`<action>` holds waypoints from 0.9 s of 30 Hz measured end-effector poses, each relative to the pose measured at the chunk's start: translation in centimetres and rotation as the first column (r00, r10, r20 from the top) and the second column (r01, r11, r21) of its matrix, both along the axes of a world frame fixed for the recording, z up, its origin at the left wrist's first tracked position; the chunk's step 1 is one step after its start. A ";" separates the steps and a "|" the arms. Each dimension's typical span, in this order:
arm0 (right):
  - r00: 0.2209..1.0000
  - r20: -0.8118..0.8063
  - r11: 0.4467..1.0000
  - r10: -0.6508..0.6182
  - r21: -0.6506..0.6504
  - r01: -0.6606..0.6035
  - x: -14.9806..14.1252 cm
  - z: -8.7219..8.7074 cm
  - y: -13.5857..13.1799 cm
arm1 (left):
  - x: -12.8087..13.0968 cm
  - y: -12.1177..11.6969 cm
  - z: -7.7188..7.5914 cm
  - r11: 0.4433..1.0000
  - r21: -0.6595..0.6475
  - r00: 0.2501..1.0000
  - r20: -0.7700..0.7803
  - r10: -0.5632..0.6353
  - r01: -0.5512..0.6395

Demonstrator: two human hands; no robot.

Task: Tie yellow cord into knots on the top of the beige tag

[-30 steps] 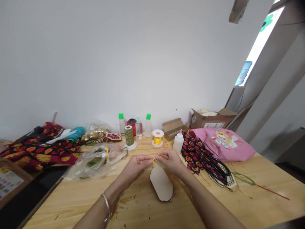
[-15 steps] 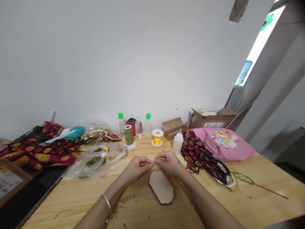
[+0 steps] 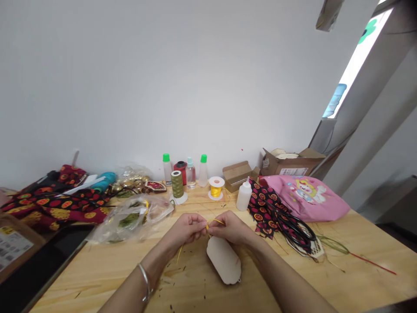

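Both hands meet over the middle of the table, pinching a thin yellow cord (image 3: 180,254). My left hand (image 3: 190,228) is closed on it, and a loose length hangs down below the fingers. Close beside it, my right hand (image 3: 228,226) also pinches the cord, with a bit of yellow showing above the fingers. A small yellow knot or loop shows between the fingertips. Just below hangs or lies a flat, pale plaque with a scalloped end (image 3: 224,260), joined to the cord at its top; whether it touches the table is unclear.
Behind the hands stand a yellow cord spool (image 3: 216,189), an olive thread cone (image 3: 177,184) and a white squeeze bottle (image 3: 244,195). Plastic bags (image 3: 137,217) lie left. On the right are patterned fabric (image 3: 259,195), black-handled scissors (image 3: 298,232) and a pink bag (image 3: 308,198).
The left fingers have curled in more, and a cord end now hangs below that hand. The plaque has shifted slightly down and to the right.
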State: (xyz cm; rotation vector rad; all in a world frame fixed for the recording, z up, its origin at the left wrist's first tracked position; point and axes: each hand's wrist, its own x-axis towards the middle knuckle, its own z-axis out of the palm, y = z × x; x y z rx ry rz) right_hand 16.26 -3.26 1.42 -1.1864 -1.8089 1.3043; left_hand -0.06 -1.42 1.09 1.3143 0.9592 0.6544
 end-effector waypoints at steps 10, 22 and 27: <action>0.999 0.053 0.987 -0.005 -0.160 0.013 0.4 0.9 -0.3 | 0.0 0.1 0.2 0.985 0.175 0.984 -0.175 0.027 0.004; 0.996 0.058 0.981 -0.065 -0.182 0.074 0.5 0.1 0.1 | -0.1 0.1 0.1 0.990 0.134 0.974 -0.225 -0.009 0.040; 0.998 0.060 0.987 -0.012 -0.162 0.022 0.9 0.0 0.0 | 0.1 -0.3 0.1 0.970 0.242 0.963 -0.266 0.036 0.031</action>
